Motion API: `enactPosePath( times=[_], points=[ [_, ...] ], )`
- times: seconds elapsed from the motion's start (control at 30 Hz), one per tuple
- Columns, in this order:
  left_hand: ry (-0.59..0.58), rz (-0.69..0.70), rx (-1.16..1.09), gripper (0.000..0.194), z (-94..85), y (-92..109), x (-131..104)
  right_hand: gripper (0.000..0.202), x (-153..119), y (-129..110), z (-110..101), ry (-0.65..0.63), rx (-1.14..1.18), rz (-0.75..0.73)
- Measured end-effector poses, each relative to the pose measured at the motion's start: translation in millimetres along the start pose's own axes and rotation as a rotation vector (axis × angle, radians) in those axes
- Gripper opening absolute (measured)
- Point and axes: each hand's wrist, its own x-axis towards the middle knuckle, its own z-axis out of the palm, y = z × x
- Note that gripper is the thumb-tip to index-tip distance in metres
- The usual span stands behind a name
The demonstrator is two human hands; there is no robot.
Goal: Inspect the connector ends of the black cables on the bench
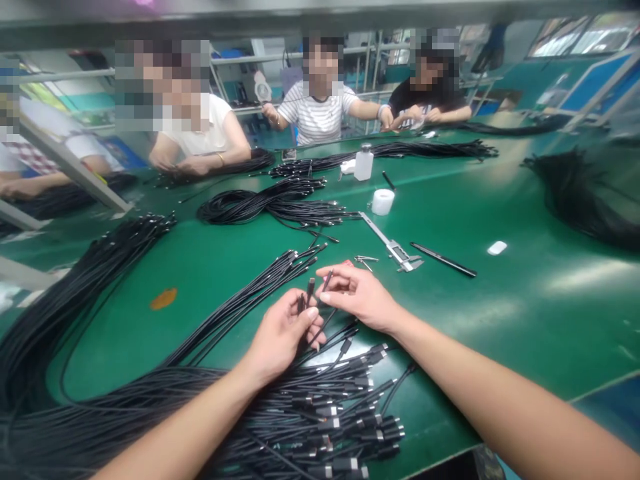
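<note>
My left hand (293, 323) is closed around black cable ends, one black connector (311, 288) standing up between thumb and fingers. Beside it, my right hand (353, 290) pinches another slim black cable end (327, 280) between thumb and fingertips. Below both hands lies a thick bundle of black cables (200, 387), its metal-tipped plugs (350, 420) fanned toward the table's front edge. A thinner group of cables (235, 300) runs up past the left hand, tips pointing away from me. Fingers partly hide the held ends.
Beyond my hands lie a digital caliper (393, 248), a black pen-like tool (444, 260), small metal pieces (367, 260), a white tape roll (383, 202) and a white bottle (363, 163). Coiled cables (260, 203) rest on the green table (480, 320). Several people sit opposite, handling cables.
</note>
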Motion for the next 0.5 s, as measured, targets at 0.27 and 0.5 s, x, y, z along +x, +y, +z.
enactPosePath(
  times=[0.27,0.5],
  points=[
    [0.002,-0.027,0.027,0.029,2.6,3.9,0.7,0.042,2.3,2.8,-4.6,0.024,0.026,-0.045],
    [0.009,-0.065,0.042,0.027,1.2,1.0,3.6,0.02,0.6,-1.9,-1.7,0.083,0.009,-0.033]
  ],
)
